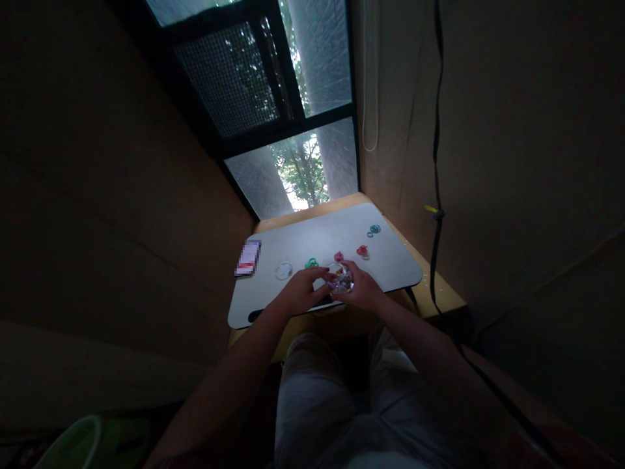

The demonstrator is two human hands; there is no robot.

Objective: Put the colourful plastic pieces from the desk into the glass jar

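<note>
Daylight is coming through a dark-framed window (293,127) into a dim corner, where a small white table (317,234) is standing on a wooden ledge (442,290). At its near edge, the fingers of the right hand (365,288) are curving round the side of a clear container (336,266) and gripping it. The fingers of the left hand (301,290) are bending toward the opposite side, their tips meeting the container; whether they are pinching anything, I cannot tell. Small mixed-colour pieces (346,281) are lying inside, too tiny to name.

Just beyond the hands, a clump of green loops (311,263) and a pink bundle (338,256) are resting on the white table. A red bundle (362,250) is sitting a little farther to the right, and some teal rings (374,229) are lying near the far right corner. To the left, a whitish round thing (284,271) is lying flat, and a phone (248,258) is resting by the left edge, its screen blurred out.

Farther out, a black strap (437,163) is hanging down on the right, and a looped cord (370,150) is dangling beside the window. Pale trousers (312,391) are showing below, and a green bin (122,430) is standing at lower left.
</note>
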